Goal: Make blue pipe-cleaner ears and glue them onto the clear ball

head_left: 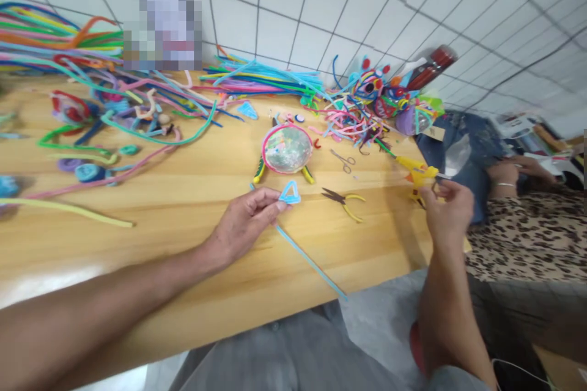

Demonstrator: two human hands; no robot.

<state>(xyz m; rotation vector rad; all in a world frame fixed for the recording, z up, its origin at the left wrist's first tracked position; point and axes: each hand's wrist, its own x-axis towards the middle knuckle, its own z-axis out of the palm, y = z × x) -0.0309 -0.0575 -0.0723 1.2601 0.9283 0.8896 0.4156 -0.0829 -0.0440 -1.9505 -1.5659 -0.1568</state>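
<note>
My left hand [247,220] pinches a small light-blue triangle bent from pipe cleaner [290,193] between thumb and fingers, over the middle of the table. A straight light-blue pipe cleaner [312,263] passes beneath that hand and slants toward the front edge. At the right, my right hand [447,211] has its fingers closed at the rear of a yellow glue gun [416,171]; the exact grip is partly hidden. Yellow-handled pliers [342,198] and small scissors [345,162] lie between my hands. Beyond my left hand sits a round clear object with a pink rim [288,148].
Bundles of coloured pipe cleaners [270,80] line the wall side. Loose curled pieces [92,171] spread across the left. Colourful finished figures [369,85] stand at the back right. Another person's hand [504,177] and leopard-print clothing [532,232] are at the right.
</note>
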